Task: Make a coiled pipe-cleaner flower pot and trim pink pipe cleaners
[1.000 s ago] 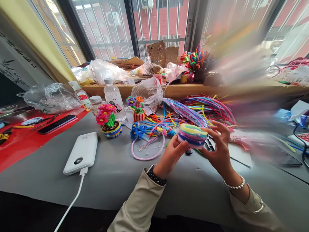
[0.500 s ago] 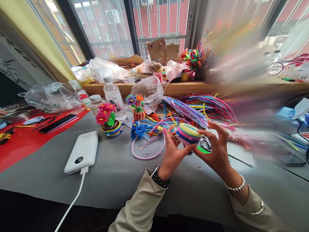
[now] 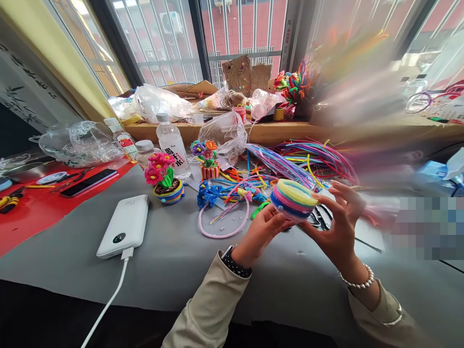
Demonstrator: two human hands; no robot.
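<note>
Rainbow-Banded Pot (image 3: 292, 205) Held Aloft in Craft Corner

We grip the pipe-cleaner-wrapped pot above the grey table (image 3: 290, 290), our left hand (image 3: 261, 234) cradling its lower left, our right hand (image 3: 339, 220) pinching its right rim. Smooth surface runs beneath our wrists to the front edge; pipe-cleaner bundles (image 3: 282, 165) crowd behind, below a cluttered sill (image 3: 290, 129) and barred window (image 3: 246, 29).

- Grey table (image 3: 174, 275), across the lower frame
- Red mat (image 3: 25, 232) on it, left edge
- White power bank (image 3: 123, 227), left of centre
- Flower pot (image 3: 166, 183) and water bottle (image 3: 173, 151), above that
- Pink loop (image 3: 221, 237), near centre
- Pipe cleaners (image 3: 281, 164), right of centre
</note>
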